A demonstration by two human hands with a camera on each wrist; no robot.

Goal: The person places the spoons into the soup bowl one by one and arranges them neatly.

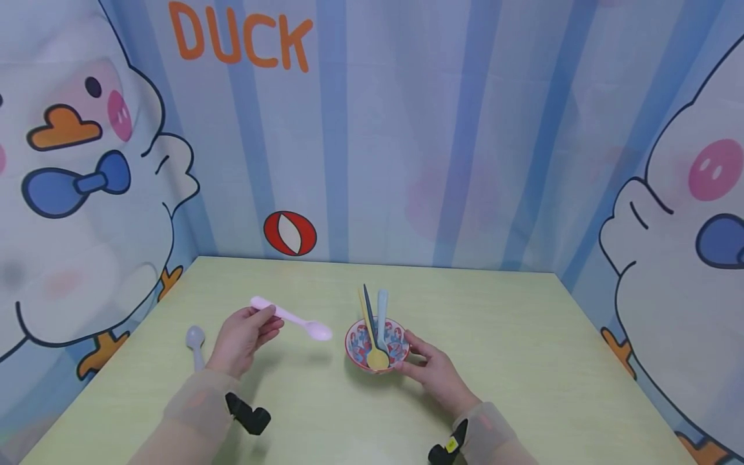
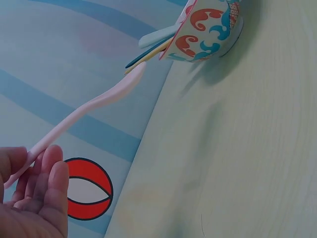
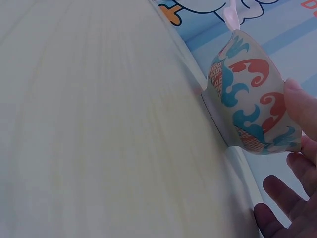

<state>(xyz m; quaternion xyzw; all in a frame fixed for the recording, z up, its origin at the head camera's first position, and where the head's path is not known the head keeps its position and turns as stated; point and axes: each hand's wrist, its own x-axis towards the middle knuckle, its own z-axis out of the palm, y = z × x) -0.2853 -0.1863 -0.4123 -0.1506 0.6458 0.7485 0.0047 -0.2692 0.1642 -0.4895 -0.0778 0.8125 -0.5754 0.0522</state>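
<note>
Between thumb and fingers my left hand (image 1: 245, 338) pinches the handle of a pink spoon (image 1: 318, 330), held above the table with its bowl end pointing right. Just right of that spoon is a patterned bowl (image 1: 356, 352) with red and blue swirls on its outside (image 3: 247, 99). A yellow spoon (image 1: 378, 360), a dark blue handle (image 1: 368, 310) and a light blue handle (image 1: 382, 310) stand in it and lean on its far rim. My right hand (image 1: 436, 371) grips the bowl's right rim with thumb and fingers. The dark and light blue utensils' lower ends are partly hidden.
A pale lavender spoon (image 1: 196, 337) lies on the light wooden table (image 1: 494, 323), left of my left hand and partly hidden by it. A curtain with blue stripes and duck pictures (image 1: 395, 129) stands behind the table's far edge.
</note>
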